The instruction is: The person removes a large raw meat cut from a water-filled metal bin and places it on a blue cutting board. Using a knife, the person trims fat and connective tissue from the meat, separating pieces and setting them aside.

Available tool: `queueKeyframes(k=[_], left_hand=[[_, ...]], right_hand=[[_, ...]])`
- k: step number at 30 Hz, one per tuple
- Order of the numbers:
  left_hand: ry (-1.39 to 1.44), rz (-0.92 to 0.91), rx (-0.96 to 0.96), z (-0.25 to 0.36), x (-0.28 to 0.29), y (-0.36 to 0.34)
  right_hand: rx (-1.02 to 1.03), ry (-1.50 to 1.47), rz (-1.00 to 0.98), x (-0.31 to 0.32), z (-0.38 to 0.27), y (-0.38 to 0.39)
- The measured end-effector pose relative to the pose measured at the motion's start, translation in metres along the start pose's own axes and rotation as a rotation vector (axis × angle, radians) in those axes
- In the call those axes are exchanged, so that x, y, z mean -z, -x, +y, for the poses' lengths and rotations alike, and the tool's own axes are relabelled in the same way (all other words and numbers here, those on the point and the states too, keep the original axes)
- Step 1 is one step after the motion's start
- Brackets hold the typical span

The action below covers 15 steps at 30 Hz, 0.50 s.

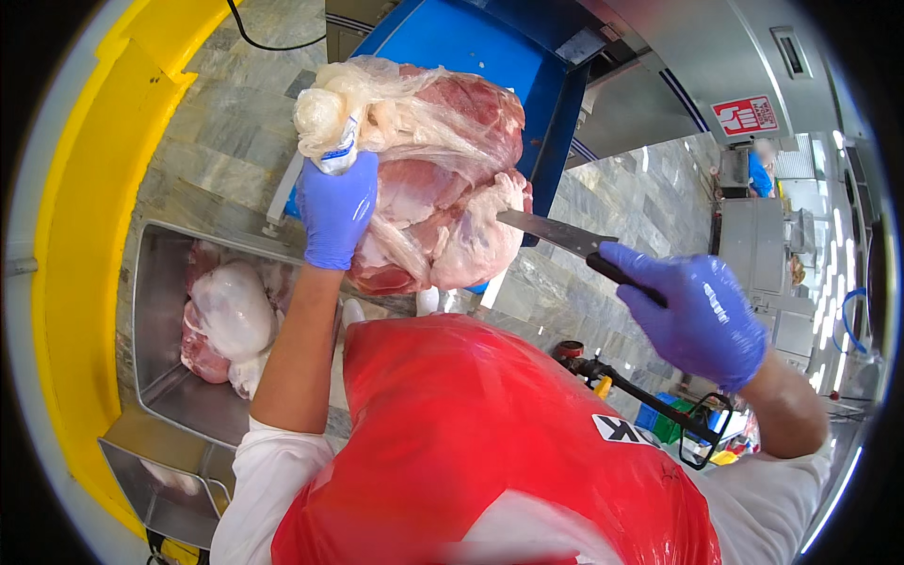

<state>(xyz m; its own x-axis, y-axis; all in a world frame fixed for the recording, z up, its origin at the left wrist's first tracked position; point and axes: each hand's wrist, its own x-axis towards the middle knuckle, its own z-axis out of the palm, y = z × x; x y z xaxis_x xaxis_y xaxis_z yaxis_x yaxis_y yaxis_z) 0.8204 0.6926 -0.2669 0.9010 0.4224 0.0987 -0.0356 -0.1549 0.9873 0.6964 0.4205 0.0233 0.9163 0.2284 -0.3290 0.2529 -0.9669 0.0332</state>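
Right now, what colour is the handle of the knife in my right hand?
The knife handle is black, showing best in the head view.

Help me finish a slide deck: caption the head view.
Gloved left hand gripping plastic wrap on raw meat, gloved right hand holding a knife.

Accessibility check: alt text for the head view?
A gloved right hand holds a knife, its blade end at large pieces of raw meat over a blue surface; the gloved left hand is at the meat's left side. At left, a metal bin holds more meat.
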Motion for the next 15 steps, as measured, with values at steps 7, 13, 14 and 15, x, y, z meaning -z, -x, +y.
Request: queueKeyframes(k=[7,13,14,15], left_hand=[[-0.049,0.149,-0.05,0.005,-0.007,-0.01],[-0.093,0.171,-0.002,0.005,0.001,-0.016],[-0.104,0.186,0.005,0.004,0.003,-0.016],[-0.113,0.163,0.029,0.003,0.004,-0.018]], right_hand=[[-0.027,-0.031,0.389,-0.146,0.03,0.038],[0.043,-0.099,0.609,-0.231,0.057,0.023],[0.05,-0.09,0.623,-0.243,0.059,0.022],[0.05,-0.104,0.637,-0.252,0.062,0.018]])
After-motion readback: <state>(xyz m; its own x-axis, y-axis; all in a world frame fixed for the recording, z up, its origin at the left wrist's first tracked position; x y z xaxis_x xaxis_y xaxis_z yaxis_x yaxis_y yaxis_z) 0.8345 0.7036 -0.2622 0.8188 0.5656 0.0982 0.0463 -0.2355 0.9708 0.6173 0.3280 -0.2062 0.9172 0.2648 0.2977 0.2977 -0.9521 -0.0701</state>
